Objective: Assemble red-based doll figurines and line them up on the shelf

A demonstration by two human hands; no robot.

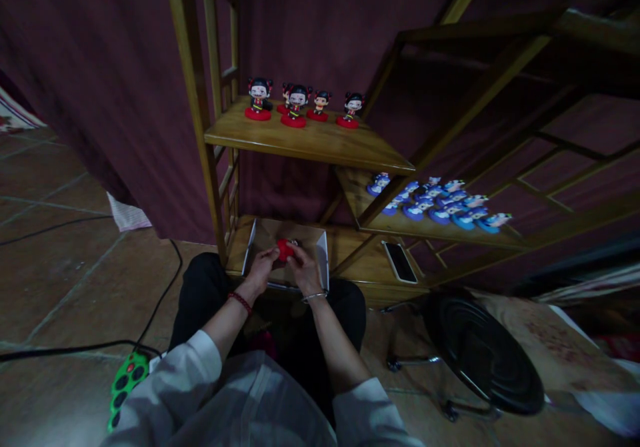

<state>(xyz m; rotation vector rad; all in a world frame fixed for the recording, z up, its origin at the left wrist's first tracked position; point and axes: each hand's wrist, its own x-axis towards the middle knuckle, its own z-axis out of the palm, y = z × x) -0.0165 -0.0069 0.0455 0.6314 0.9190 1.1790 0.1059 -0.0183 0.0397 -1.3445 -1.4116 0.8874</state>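
Both hands meet over an open cardboard box (320, 252) on the low shelf in front of me. Between them is a small figurine (285, 250) with a red round base turned toward me; its upper part is mostly hidden. My left hand (261, 268) pinches the base from the left. On the other side, the fingers of my right hand (305, 270) close around it. Similar figurines with black hair and red bases, such as this one (297, 104), stand on the shelf (300, 137) above.
Several blue-and-white figurines (443, 202) crowd the shelf at right. A phone-like dark slab with a white edge (400, 262) lies right of the box. A black round stool (487, 354) stands at lower right. The green power strip (127, 384) and black cables (70, 350) lie on the floor at left.
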